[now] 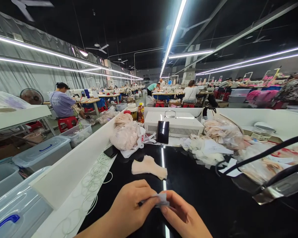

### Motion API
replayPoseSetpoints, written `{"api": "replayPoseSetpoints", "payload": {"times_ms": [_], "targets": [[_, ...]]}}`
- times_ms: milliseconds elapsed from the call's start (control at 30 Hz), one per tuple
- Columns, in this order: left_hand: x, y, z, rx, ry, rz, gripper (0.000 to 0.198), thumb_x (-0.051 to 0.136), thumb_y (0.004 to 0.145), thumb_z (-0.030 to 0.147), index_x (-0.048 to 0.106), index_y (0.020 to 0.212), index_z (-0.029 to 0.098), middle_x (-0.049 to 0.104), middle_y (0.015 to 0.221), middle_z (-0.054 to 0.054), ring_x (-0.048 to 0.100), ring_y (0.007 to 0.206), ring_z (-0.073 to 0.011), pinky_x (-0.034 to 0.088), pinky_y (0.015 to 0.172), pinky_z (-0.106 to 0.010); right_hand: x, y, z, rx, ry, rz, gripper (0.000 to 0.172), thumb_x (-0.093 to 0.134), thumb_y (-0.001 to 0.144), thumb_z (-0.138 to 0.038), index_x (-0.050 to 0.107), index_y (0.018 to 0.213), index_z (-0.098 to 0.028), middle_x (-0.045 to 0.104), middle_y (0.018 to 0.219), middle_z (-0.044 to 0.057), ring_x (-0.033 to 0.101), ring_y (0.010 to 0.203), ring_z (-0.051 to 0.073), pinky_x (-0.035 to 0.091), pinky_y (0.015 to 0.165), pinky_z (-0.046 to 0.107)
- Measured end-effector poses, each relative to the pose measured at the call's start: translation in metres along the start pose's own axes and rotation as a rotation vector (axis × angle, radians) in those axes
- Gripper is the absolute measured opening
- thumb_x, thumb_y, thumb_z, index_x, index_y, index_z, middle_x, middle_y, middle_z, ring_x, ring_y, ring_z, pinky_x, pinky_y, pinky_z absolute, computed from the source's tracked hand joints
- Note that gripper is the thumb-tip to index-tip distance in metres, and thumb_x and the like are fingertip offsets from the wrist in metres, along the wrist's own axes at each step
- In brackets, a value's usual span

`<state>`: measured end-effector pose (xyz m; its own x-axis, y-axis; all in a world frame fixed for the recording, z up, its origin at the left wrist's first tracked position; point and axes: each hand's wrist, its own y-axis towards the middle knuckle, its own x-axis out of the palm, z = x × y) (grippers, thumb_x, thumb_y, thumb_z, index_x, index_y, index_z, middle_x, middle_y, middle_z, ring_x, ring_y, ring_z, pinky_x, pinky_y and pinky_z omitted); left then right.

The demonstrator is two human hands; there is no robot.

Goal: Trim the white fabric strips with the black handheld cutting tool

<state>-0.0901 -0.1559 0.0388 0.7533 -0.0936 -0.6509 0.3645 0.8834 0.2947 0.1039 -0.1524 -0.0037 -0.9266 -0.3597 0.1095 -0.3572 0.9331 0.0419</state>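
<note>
Between my two hands is a small piece of pale grey-white fabric (162,199). My left hand (131,206) pinches its left side between thumb and fingers. On its right side, the thumb and fingers of my right hand (180,213) are closed as well. Part of the piece is hidden by my fingers. Just beyond my hands, a cream-coloured cut fabric piece (149,167) with a narrowed middle lies flat on the glossy black work surface (201,195).
Pale green elastic loops (96,172) lie along the left edge. A bagged bundle (125,132), a phone (163,132) and a white metal box (173,121) stand at the back. Fabric scraps (208,148), black cables (265,150) and a metal tool (283,188) occupy the right. Co-workers sit farther off.
</note>
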Motion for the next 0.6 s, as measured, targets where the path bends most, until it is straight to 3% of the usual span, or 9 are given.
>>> {"api": "replayPoseSetpoints", "payload": {"times_ms": [133,267,367,467,600], "targets": [[0.000,-0.003,0.006,0.154,0.133,-0.049,0.033,0.051,0.104,0.035,0.081,0.108,0.022,0.073,0.084,-0.009,0.067,0.076,-0.0184,0.048,0.068,-0.027,0.004,0.003,0.003,0.001,-0.048,0.019,0.014,0.066,0.083,-0.035,0.066,0.080,-0.021,0.057,0.073,-0.002,0.052,0.070,0.017,0.041,0.068,0.027],[-0.001,-0.006,0.008,0.238,0.226,-0.075,0.033,0.049,0.105,0.033,0.080,0.111,0.023,0.075,0.084,-0.010,0.067,0.075,-0.0199,0.046,0.067,-0.030,-0.002,0.003,0.008,-0.039,-0.162,0.000,0.013,0.059,0.084,-0.029,0.066,0.076,-0.022,0.060,0.074,-0.001,0.052,0.072,0.018,0.041,0.069,0.027],[0.000,-0.006,0.003,0.081,0.056,-0.036,0.031,0.053,0.103,0.037,0.080,0.095,0.022,0.070,0.082,-0.006,0.064,0.073,-0.0161,0.045,0.067,-0.026,-0.007,0.001,0.011,-0.053,-0.259,-0.062,0.023,0.054,0.095,-0.038,0.072,0.091,-0.024,0.063,0.078,0.000,0.057,0.075,0.020,0.045,0.072,0.028],[0.003,-0.002,-0.009,-0.139,-0.130,0.041,0.040,0.060,0.097,0.043,0.066,0.067,0.018,0.055,0.070,0.000,0.054,0.064,-0.0124,0.042,0.058,-0.023,-0.013,0.001,0.011,-0.061,-0.300,-0.127,0.028,0.054,0.099,-0.046,0.072,0.109,-0.026,0.070,0.091,0.003,0.065,0.086,0.024,0.049,0.080,0.030],[0.009,0.006,-0.028,-0.342,-0.484,-0.046,0.050,0.063,0.087,0.063,0.062,0.072,0.015,0.051,0.067,0.001,0.049,0.054,-0.0110,0.041,0.046,-0.021,-0.018,0.006,0.007,0.048,-0.197,-0.230,0.029,0.065,0.094,-0.051,0.074,0.102,-0.025,0.074,0.092,0.003,0.068,0.086,0.024,0.050,0.081,0.029]]}}
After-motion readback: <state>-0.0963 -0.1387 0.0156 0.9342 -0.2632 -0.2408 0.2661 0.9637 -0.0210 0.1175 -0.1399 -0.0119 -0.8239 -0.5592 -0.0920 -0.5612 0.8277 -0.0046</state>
